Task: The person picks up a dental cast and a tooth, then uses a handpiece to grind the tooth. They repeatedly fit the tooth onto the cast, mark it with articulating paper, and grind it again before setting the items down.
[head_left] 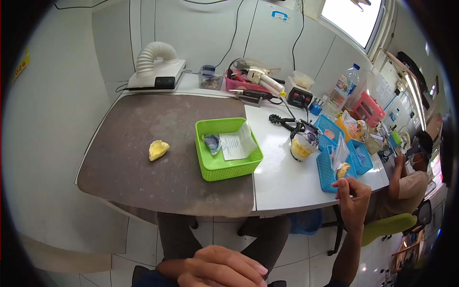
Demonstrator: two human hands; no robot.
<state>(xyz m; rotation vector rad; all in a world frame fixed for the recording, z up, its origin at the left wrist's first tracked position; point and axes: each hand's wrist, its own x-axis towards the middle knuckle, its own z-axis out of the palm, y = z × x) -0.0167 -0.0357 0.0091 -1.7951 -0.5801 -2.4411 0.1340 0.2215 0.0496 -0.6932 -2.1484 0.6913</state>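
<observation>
My left hand (222,268) is low in the view, above my lap, its fingers stretched loosely to the right with nothing visible in them. At the right, my right hand (355,197) is raised by the front corner of a blue basket (328,179), its fingers curled inward. Whether anything is inside that curl is hidden. Just beyond the fingertips, a yellow dental cast (343,170) shows beside a clear plastic bag (340,154) in the basket. Another yellow dental cast (158,150) lies alone on the brown mat (138,186), apart from both hands.
A green basket (227,172) holds a paper slip (234,146) and a bluish-grey piece (212,144). A clear jar (302,147) stands near more blue baskets (362,161). Behind are a handpiece (251,93), a control box (300,96) and a hose unit (160,71). A co-worker (413,179) sits at right.
</observation>
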